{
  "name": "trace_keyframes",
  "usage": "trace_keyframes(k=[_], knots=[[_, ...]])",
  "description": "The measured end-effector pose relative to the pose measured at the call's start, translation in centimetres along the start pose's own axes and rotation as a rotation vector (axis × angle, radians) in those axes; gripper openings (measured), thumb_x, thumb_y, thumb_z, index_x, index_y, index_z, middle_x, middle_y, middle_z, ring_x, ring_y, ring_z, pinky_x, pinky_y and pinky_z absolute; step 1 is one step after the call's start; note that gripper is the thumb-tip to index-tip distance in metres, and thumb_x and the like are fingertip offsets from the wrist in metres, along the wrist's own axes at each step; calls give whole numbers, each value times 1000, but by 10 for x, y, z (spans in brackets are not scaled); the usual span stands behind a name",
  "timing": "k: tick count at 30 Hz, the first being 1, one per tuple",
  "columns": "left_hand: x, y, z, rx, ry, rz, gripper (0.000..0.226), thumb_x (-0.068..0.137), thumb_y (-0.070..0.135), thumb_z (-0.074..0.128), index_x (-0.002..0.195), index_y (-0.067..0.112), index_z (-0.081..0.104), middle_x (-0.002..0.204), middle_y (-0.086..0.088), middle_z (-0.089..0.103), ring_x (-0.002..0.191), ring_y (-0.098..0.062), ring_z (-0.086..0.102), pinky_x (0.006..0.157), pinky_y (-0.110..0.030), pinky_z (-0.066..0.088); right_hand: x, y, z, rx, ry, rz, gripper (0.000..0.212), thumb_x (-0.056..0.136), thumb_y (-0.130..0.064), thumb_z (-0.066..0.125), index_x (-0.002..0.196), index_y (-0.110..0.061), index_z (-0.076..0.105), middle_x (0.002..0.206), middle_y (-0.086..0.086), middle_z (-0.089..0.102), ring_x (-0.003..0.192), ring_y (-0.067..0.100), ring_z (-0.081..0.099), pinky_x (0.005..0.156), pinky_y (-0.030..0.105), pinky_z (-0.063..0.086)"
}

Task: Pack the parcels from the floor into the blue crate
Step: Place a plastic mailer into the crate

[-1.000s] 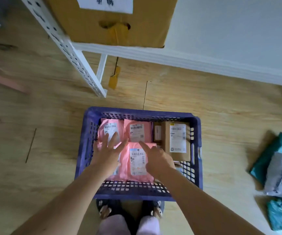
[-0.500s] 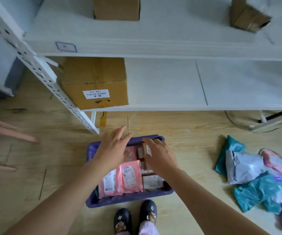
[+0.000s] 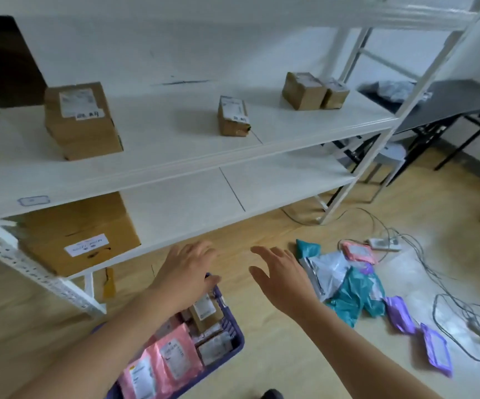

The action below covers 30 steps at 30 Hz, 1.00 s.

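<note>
While my left hand (image 3: 186,272) hovers spread above the far end of the blue crate (image 3: 237,341), my right hand (image 3: 283,279) hangs open and empty beside it. The crate holds pink parcels (image 3: 175,355) and small boxes (image 3: 204,311); loose parcels (image 3: 348,286) lie on the floor (image 3: 276,355) to the right.

White metal shelving (image 3: 175,156) lines a pale wall (image 3: 204,44) in a softly lit room with light wood-grain flooring (image 3: 276,355). Brown cardboard sits well apart along the upper shelf: a large box (image 3: 81,122) at left, a small box (image 3: 233,116) mid-shelf, a pair of boxes (image 3: 315,90) touching at right. A bigger carton (image 3: 74,234) fills the lower shelf's left end. Beyond the rack, a black bench (image 3: 463,100) stands over a grey stool (image 3: 391,156). A white power strip (image 3: 382,243) and grey cables (image 3: 476,326) trail across the floor.
</note>
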State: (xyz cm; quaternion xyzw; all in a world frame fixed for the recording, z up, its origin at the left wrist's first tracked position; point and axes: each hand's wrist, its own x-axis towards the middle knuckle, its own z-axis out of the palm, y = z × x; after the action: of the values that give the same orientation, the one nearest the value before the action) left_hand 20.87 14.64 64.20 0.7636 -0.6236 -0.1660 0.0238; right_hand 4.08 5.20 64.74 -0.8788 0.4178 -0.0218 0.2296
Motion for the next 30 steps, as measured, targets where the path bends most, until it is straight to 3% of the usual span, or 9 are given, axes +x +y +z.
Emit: trace_keyframes(k=[5,12,19,30], knots=[[23,79,-9,-16,-2,106,55,94,46,44,144,28,30,153,5,23,141,-14,24,115,-35,19,-43,55,-41,20,98,148,42,96,-41,43,137,-34,40,135,-4,49,129,18,40,101,34,37],[61,212,-1,-57,2,227,51,94,43,47,141,29,35,148,9,30,136,-14,31,112,-31,22,-99,155,-83,70,187,301,39,96,-39,43,134,-31,45,127,0,54,122,18,45,93,31,39],[107,362,43,-52,-59,282,49,92,41,49,138,30,38,143,8,38,130,-14,39,106,-28,28,-162,303,-129,113,238,434,41,95,-36,45,135,-31,44,132,0,52,123,20,46,95,29,39],[180,553,102,-74,-177,323,49,92,40,51,138,28,39,144,6,39,133,-15,37,110,-32,28,-235,509,-188,129,267,597,34,93,-28,48,126,-28,53,119,4,60,113,22,53,87,28,41]])
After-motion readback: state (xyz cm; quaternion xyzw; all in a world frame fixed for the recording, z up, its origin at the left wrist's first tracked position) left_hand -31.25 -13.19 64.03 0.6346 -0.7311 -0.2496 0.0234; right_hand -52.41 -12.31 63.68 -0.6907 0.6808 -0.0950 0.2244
